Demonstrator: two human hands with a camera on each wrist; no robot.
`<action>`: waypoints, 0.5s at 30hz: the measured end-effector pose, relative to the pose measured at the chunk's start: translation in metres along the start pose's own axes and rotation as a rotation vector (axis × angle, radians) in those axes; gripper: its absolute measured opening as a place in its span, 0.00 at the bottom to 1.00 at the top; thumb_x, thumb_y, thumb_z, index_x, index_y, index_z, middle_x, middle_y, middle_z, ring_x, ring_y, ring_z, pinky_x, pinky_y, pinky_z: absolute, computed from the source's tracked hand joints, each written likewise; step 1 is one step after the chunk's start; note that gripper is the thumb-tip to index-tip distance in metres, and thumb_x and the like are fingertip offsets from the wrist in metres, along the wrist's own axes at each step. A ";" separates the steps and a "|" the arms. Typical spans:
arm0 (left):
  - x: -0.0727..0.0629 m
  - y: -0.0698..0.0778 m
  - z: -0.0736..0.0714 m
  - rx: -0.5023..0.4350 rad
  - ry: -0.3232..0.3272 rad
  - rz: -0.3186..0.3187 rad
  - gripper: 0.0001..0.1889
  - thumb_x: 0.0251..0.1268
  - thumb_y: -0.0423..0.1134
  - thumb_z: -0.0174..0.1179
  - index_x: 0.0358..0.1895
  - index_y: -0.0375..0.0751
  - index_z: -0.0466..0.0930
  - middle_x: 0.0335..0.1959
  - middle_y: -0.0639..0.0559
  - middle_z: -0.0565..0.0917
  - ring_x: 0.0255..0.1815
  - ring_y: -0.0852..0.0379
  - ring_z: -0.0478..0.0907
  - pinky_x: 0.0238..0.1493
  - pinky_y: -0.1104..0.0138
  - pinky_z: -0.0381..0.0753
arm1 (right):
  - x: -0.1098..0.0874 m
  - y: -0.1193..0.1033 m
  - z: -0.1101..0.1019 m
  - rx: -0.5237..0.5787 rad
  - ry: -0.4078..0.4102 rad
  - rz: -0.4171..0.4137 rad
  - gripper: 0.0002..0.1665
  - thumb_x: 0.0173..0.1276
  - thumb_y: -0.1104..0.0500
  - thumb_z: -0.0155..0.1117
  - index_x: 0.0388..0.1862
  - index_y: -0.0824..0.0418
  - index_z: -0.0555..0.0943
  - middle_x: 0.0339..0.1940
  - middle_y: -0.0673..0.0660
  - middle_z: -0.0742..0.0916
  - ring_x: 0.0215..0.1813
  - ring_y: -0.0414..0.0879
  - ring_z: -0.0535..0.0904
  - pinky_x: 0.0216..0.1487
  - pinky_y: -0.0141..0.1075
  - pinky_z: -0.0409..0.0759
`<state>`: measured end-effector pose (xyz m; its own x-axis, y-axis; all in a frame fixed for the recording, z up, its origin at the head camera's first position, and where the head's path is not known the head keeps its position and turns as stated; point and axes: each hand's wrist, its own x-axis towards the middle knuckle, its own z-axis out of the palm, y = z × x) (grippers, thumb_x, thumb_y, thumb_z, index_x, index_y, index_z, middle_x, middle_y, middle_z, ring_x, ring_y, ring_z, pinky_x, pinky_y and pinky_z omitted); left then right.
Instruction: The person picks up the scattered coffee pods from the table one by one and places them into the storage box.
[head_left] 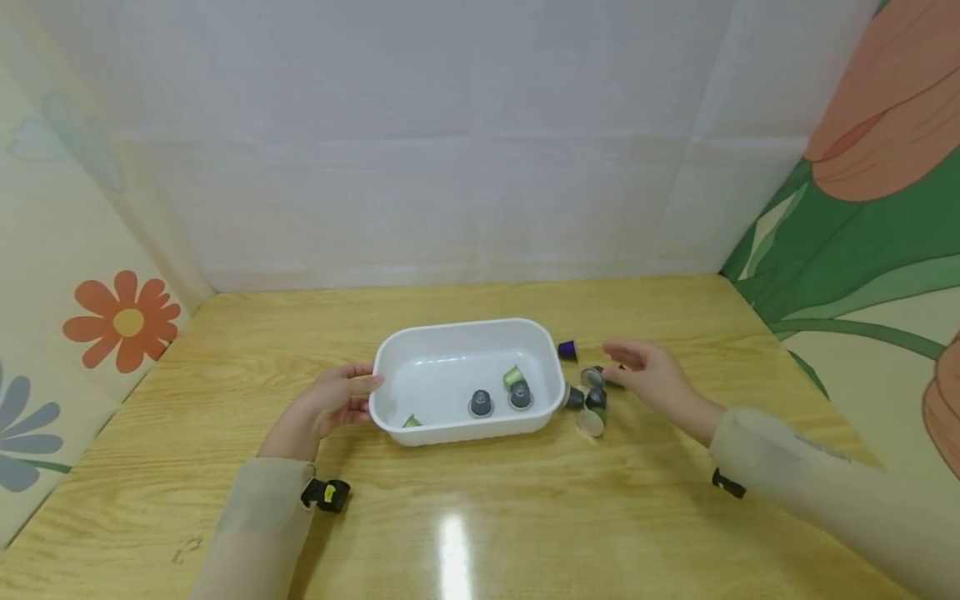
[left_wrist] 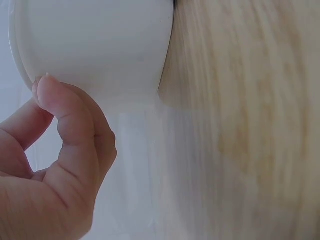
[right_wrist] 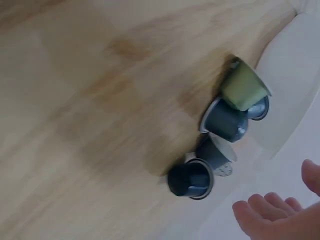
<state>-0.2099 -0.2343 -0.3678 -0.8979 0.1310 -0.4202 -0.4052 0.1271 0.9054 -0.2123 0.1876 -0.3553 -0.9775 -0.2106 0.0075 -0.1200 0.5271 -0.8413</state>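
A white plastic tub (head_left: pixel 435 337) holds a few coffee capsules: two dark grey ones, one of them (head_left: pixel 481 402), a green one (head_left: pixel 513 376), and another green one partly hidden by the near wall. My left hand (head_left: pixel 337 400) pinches the tub's left rim between thumb and fingers; the left wrist view shows this grip close up. To the tub's right lies a pile of dark capsules (right_wrist: pixel 227 120) with a green capsule (right_wrist: pixel 244 87) among them. My right hand (head_left: pixel 652 379) is just right of this pile, fingers loosely bent, holding nothing visible.
A purple capsule (head_left: pixel 567 351) lies apart, behind the pile and close to the tub's right end. The wooden table (head_left: pixel 375 525) meets a white sheet (head_left: pixel 465 208) at the back. Flower-patterned panels (head_left: pixel 127 321) flank both sides.
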 end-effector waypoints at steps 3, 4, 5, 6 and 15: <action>0.000 0.000 0.000 -0.004 -0.004 0.005 0.26 0.74 0.34 0.51 0.67 0.26 0.54 0.27 0.52 0.77 0.23 0.62 0.76 0.26 0.73 0.81 | 0.000 0.007 -0.001 0.011 0.004 0.019 0.32 0.69 0.66 0.62 0.69 0.74 0.64 0.69 0.72 0.69 0.70 0.65 0.63 0.69 0.53 0.63; 0.000 0.000 0.000 -0.005 -0.004 0.006 0.25 0.74 0.33 0.51 0.67 0.26 0.54 0.27 0.52 0.77 0.22 0.63 0.75 0.26 0.73 0.81 | -0.001 0.009 -0.001 0.013 0.006 0.026 0.34 0.69 0.66 0.62 0.70 0.74 0.63 0.70 0.71 0.67 0.71 0.65 0.61 0.70 0.53 0.61; 0.000 0.000 0.000 -0.006 -0.004 0.006 0.25 0.74 0.33 0.51 0.67 0.26 0.54 0.26 0.52 0.77 0.22 0.63 0.75 0.26 0.73 0.80 | -0.001 0.010 -0.001 0.016 0.006 0.035 0.35 0.69 0.66 0.63 0.70 0.74 0.61 0.71 0.71 0.66 0.72 0.65 0.60 0.70 0.53 0.60; 0.000 0.000 0.000 -0.006 -0.004 0.007 0.25 0.74 0.33 0.51 0.67 0.26 0.54 0.26 0.52 0.77 0.22 0.63 0.75 0.26 0.73 0.80 | -0.001 0.012 -0.001 0.016 0.006 0.039 0.36 0.69 0.66 0.63 0.71 0.74 0.60 0.72 0.71 0.64 0.72 0.65 0.58 0.71 0.53 0.59; 0.001 -0.001 0.000 -0.004 -0.006 0.007 0.25 0.74 0.33 0.51 0.67 0.25 0.54 0.27 0.52 0.77 0.22 0.62 0.76 0.26 0.73 0.81 | 0.005 0.031 -0.003 -0.082 -0.027 -0.007 0.39 0.68 0.67 0.63 0.72 0.76 0.56 0.72 0.73 0.62 0.71 0.69 0.57 0.70 0.56 0.58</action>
<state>-0.2105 -0.2347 -0.3688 -0.8997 0.1383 -0.4141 -0.3993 0.1224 0.9086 -0.2216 0.2050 -0.3799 -0.9718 -0.2359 -0.0025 -0.1414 0.5911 -0.7941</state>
